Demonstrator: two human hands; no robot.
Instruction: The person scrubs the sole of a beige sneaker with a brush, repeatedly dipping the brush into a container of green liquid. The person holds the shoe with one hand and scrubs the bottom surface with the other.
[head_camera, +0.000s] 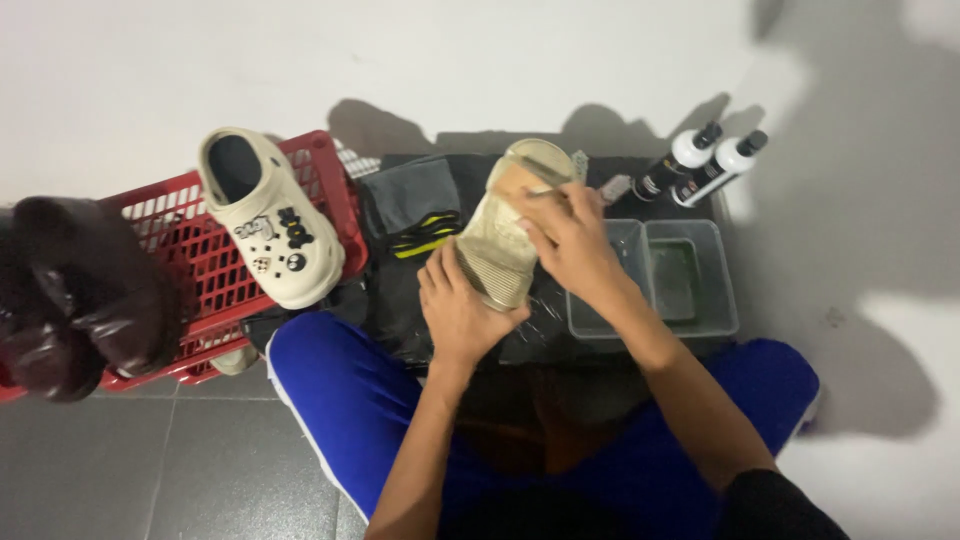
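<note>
A beige slide sandal (500, 240) is held sole-up in front of me, over a black cloth (400, 290). My left hand (458, 310) grips its near end from below. My right hand (572, 240) presses against the sandal's right side with its fingers closed on a small brush, which is mostly hidden. A cream clog (265, 220) decorated with dark charms rests on top of a red plastic basket (190, 250) to the left.
Two clear plastic tubs (690, 280) stand right of the sandal, and two dark bottles with white caps (700, 165) lean against the white wall. A dark shiny shoe (80, 300) lies at the far left. My blue-clad legs are crossed on grey tiles.
</note>
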